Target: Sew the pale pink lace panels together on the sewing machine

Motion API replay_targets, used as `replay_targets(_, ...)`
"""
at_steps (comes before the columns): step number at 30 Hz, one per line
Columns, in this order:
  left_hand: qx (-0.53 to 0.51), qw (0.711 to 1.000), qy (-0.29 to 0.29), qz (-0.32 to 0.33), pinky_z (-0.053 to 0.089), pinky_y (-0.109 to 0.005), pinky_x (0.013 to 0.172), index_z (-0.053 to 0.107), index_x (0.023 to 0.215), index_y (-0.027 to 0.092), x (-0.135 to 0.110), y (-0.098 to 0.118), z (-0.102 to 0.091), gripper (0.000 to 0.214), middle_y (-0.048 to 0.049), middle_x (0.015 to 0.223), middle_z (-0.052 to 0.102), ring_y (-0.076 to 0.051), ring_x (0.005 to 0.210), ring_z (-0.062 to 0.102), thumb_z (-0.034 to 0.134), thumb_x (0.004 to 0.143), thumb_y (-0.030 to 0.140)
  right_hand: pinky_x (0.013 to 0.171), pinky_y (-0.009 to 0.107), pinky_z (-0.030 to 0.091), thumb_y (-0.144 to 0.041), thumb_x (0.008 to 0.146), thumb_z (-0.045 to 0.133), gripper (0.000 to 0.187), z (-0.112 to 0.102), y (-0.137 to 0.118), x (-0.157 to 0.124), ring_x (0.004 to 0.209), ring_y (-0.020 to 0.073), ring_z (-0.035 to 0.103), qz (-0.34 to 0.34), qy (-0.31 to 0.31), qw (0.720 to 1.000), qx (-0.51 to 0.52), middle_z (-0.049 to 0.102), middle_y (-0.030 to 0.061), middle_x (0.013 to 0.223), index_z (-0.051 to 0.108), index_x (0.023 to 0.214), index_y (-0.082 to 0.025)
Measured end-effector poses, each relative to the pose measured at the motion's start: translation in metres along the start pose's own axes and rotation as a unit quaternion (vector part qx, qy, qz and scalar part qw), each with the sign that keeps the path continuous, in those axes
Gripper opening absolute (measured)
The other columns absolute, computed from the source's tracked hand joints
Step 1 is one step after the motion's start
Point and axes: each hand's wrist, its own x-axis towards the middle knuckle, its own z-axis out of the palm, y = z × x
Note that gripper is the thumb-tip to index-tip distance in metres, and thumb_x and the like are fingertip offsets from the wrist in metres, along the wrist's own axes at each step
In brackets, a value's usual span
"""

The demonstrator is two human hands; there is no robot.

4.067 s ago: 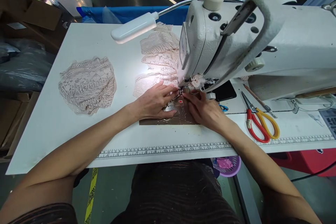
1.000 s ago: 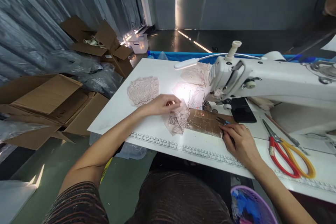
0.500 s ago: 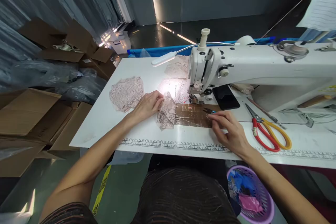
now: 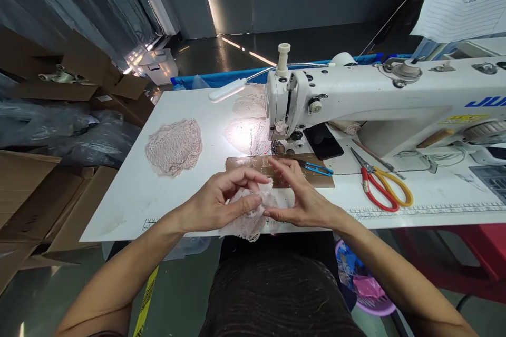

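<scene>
Holds a crumpled lace piece [image 4: 248, 227] in front of the left end of the sewing machine [image 4: 336, 92], at the near edge of the white table [image 4: 114, 195]. Grips it in the left hand [image 4: 225, 197], with the thumb pressed on top and the other fingers curled, partly out of sight. Holds the right hand [image 4: 302, 197] just beside it, also in front of the sewing machine, with the fingers spread wide from the thumb (cannot tell about contact between thumb tip and lace). Shows beyond both hands, between them and the sewing machine, a brown board [image 4: 324, 180] with blue thread snips [image 4: 316, 168] lying across its right part. Shows close by, just under the arm of the sewing machine, a dark phone [image 4: 324, 143], and in front of that arm, farther right, scissors [image 4: 381, 181] with one red and one yellow handle. Includes, just left of the sewing machine, more pale lace [image 4: 255, 139] lit by a white lamp [image 4: 228, 90], and, well apart to the left of the sewing machine, a heap of lace [image 4: 174, 146]
</scene>
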Motion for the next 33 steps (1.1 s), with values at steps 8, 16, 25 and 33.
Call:
replay_targets(8,-0.036,0.999,0.033,-0.008,0.050,-0.020,0.055,0.070,0.104,0.027,-0.013,0.003,-0.010,0.018,-0.0033,0.096,0.070,-0.011,0.069,0.062,0.069,0.086,0.027,0.086,0.032,0.050,-0.024,0.087,0.064,0.008,-0.004,-0.010,0.006,0.092,0.0143,0.059,0.050,-0.219,0.956,0.190,0.062,0.0035,0.101,0.065,0.093,-0.018)
replay_targets(16,0.073,0.983,0.111,-0.123,0.043,-0.023,0.051,0.069,0.102,0.023,0.000,-0.033,-0.049,0.026,-0.0024,0.082,0.066,-0.011,0.059,0.054,0.064,0.084,0.041,0.061,0.024,0.044,-0.037,0.089,0.060,0.020,-0.028,0.023,0.017,0.063,0.0101,0.055,0.188,-0.233,0.927,0.225,0.059,-0.0015,0.072,0.061,0.090,-0.016)
replay_targets(25,0.389,0.918,0.043,-0.064,0.048,-0.037,0.082,0.065,0.108,0.019,0.094,-0.093,-0.057,0.031,-0.0097,0.105,0.062,-0.024,0.096,0.059,0.044,0.095,0.037,0.056,0.029,0.032,-0.035,0.092,0.051,0.022,-0.033,0.044,0.049,0.058,0.0145,0.051,0.184,0.007,0.951,-0.248,0.061,0.0022,0.065,0.068,0.090,-0.020)
replay_targets(33,0.475,0.878,0.018,0.052,0.044,-0.046,0.095,0.059,0.116,0.011,0.149,-0.122,-0.045,0.031,-0.0182,0.117,0.057,-0.032,0.111,0.053,0.044,0.089,0.015,0.061,0.029,0.039,-0.035,0.086,0.058,0.021,-0.035,0.047,0.043,0.067,0.0147,0.059,0.182,-0.027,0.957,-0.222,0.069,0.0031,0.084,0.068,0.098,-0.020)
